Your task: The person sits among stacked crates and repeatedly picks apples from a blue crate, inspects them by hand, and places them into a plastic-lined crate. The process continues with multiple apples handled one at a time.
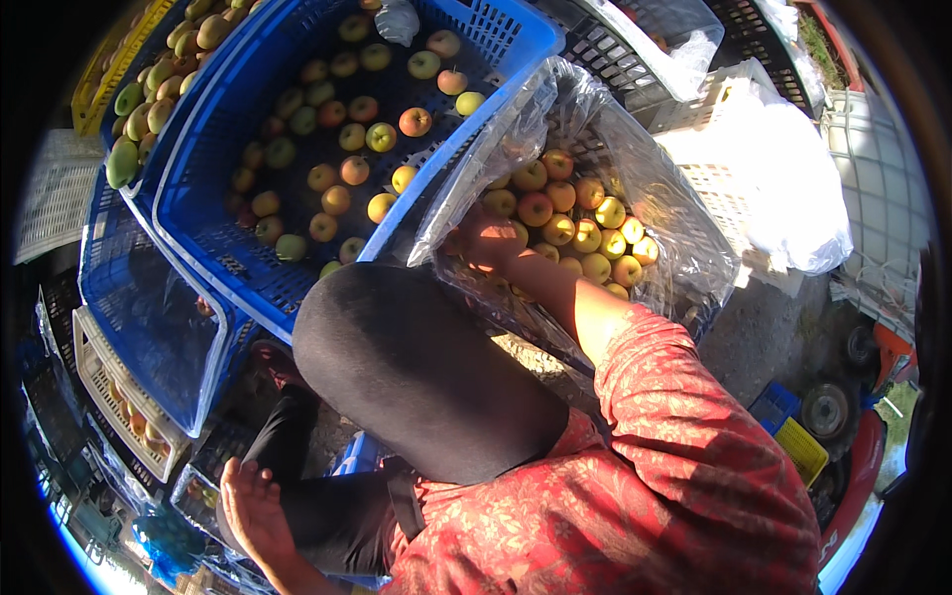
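My right hand (487, 238) reaches down inside a crate lined with a clear plastic bag (662, 178), at the left side of a heap of red and yellow apples (587, 234). Shade and the apples hide its fingertips, so whether it holds one is unclear. Near the lower left, my left hand (253, 506) is raised beside my knee, fingers apart, with nothing in it. Between the two hands lies my dark trouser leg. Ahead of me stands a large blue plastic crate (260, 312), with scattered apples (336, 199) on its floor.
Green and reddish fruit (160, 93) fills another blue crate at the upper left. A blue crate with a clear liner (149, 312) and a cream crate of fruit (126, 401) stand at the left. White plastic bags (796, 186) cover crates at the right. Wheels (825, 413) show farther right.
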`<state>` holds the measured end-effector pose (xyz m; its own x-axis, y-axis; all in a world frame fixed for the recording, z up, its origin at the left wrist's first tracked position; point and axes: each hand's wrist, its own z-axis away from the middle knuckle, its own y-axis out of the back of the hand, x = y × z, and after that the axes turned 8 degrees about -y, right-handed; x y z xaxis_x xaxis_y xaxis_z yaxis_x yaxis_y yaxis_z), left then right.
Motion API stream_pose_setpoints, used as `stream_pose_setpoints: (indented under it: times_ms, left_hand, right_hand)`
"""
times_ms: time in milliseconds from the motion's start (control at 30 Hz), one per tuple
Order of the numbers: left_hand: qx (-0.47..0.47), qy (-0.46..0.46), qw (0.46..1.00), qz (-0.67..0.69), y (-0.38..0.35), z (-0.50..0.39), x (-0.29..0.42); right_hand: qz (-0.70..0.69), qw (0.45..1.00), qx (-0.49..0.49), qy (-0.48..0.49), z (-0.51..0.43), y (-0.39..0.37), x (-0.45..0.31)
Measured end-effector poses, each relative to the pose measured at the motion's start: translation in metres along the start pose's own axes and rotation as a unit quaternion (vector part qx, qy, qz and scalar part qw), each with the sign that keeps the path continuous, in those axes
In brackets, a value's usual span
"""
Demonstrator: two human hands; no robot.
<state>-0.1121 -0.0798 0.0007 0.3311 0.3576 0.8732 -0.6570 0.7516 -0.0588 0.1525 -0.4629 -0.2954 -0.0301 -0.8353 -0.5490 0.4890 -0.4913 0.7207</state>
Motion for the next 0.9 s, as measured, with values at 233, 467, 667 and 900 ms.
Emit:
stream_pose_setpoints:
  times_ms: [233,467,667,900]
  left_hand:
    - [-0.025,-0.008,1.000,0.003,0.000,-0.004,0.004]
    - [-0.016,0.001,1.000,0.018,-0.003,-0.001,-0.001]
    - [-0.008,-0.012,1.000,0.011,-0.002,0.004,0.003]
    - [-0.009,-0.023,1.000,0.014,0.006,0.010,0.001]
  right_hand:
    - [0.049,0.992,0.097,0.071,-0.008,-0.050,0.020]
    - [0.184,0.965,0.111,0.150,0.002,-0.036,0.017]
    - [0.200,0.978,0.004,0.064,-0.002,-0.038,0.012]
    - [0.116,0.989,0.047,0.078,-0.004,-0.035,0.018]
